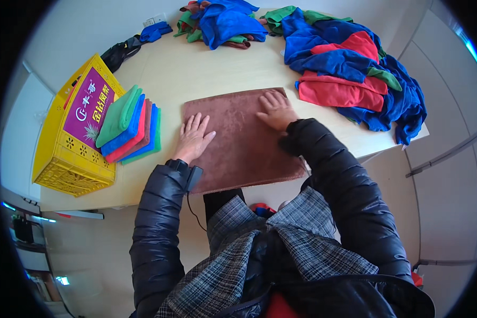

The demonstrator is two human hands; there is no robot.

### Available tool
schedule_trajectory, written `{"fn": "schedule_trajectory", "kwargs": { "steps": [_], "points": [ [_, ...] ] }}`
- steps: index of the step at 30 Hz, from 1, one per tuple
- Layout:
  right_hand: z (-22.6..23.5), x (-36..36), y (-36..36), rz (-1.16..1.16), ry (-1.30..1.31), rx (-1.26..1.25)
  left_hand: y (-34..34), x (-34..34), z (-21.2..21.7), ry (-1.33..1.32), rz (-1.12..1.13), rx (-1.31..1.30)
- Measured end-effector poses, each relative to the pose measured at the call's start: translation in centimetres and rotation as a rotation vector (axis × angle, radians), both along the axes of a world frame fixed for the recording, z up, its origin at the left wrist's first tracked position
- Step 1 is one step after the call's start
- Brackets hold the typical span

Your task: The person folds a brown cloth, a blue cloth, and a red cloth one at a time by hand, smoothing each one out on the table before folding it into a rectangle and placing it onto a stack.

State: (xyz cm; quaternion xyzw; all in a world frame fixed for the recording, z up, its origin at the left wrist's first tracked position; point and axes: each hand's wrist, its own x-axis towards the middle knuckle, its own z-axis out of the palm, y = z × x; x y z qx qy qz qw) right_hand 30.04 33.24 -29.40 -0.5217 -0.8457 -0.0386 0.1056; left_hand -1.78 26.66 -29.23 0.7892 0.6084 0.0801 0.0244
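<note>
"Where is the brown plush towel [236, 140]?"

"Spread out flat on the desk [217, 71], right in front of the person, with its near side at the desk's front edge."

"And the hands?"

"Both are on it, palms down. The left hand [194, 139] lies at the towel's left edge; the right hand [276, 109] is near its far right corner."

"How does each grip stand?"

"Apart on both sides: the fingers are stretched out flat and the thumbs held away, clamped on nothing (the left thumb points inward across the towel)."

"What is close by on the left?"

"A stack of folded towels [123, 117] in green, blue, red and brown, with green at top and bottom. Just beside it is a yellow plastic crate [71, 177] with a purple panel showing a pineapple."

"And on the other side?"

"A big loose heap of cloths [344, 93], mostly blue with red and some green, near the right forearm. A smaller crumpled pile [230, 24], chiefly blue, sits at the far side of the desk, well apart from both hands."
</note>
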Motion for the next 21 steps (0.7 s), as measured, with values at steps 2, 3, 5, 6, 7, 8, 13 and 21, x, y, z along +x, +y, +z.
{"fn": "schedule_trajectory", "kwargs": {
  "steps": [2,3,5,6,7,8,13,21],
  "points": [
    [0.7,1.9,0.9,-0.155,-0.016,-0.09,0.4,-0.1,0.9,0.006,0.01,-0.053],
    [0.9,1.9,1.3,-0.157,-0.017,-0.087,0.8,0.1,1.3,0.015,0.016,-0.105],
    [1.0,1.1,1.8,-0.186,-0.129,0.036,2.1,0.8,1.7,0.029,-0.008,-0.015],
    [0.9,-0.4,1.8,-0.11,-0.08,0.044,2.7,1.4,1.6,0.041,-0.032,0.068],
    [0.8,-2.1,1.8,-0.107,-0.079,0.04,3.5,2.1,1.6,0.042,-0.03,0.064],
    [0.9,-4.0,1.7,-0.019,-0.011,-0.023,4.2,2.8,1.4,0.03,-0.073,0.081],
    [0.1,-6.9,2.5,0.07,0.07,-0.093,8.0,5.4,-0.7,0.067,-0.115,0.09],
    [-0.9,-1.8,4.6,-0.082,0.097,-0.016,8.7,-1.5,-1.4,0.015,0.199,0.023]
  ]
}}
